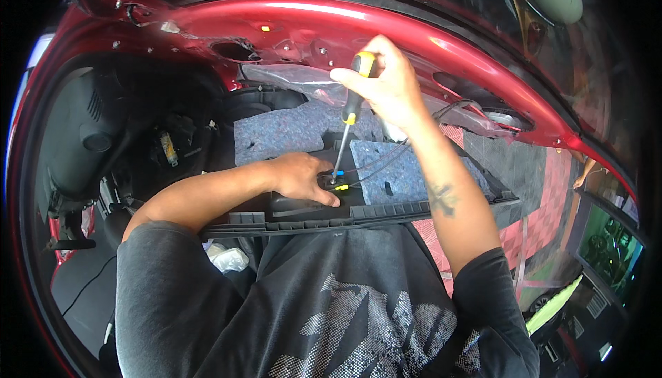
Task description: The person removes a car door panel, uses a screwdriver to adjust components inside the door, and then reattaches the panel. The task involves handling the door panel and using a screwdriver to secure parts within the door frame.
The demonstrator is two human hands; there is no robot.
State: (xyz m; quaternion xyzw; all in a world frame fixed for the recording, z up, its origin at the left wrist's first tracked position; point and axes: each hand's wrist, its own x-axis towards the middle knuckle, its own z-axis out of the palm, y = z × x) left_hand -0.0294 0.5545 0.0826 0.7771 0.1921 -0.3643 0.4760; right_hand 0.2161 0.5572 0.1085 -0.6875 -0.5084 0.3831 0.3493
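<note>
A door trim panel [303, 225], black and seen from its back, lies across in front of me. My right hand [389, 85] is closed around the yellow and black handle of a screwdriver [350, 105]. Its shaft slants down, and the tip meets a small black cable fitting [331, 180] on the panel. Blue and yellow clips with two thin dark cables [376, 164] run into this fitting. My left hand [298, 176] lies on the panel, thumb and forefinger gripping about the fitting; its other fingers are partly hidden. Blue-grey felt pads [276, 133] cover parts of the panel on both sides.
A red car door [276, 12] with its inner metal bare curves around the far side, plastic sheeting [296, 78] hanging from it. The dashboard [86, 123] stands at left. Red and grey floor mats [545, 192] and a screen [610, 250] are at right.
</note>
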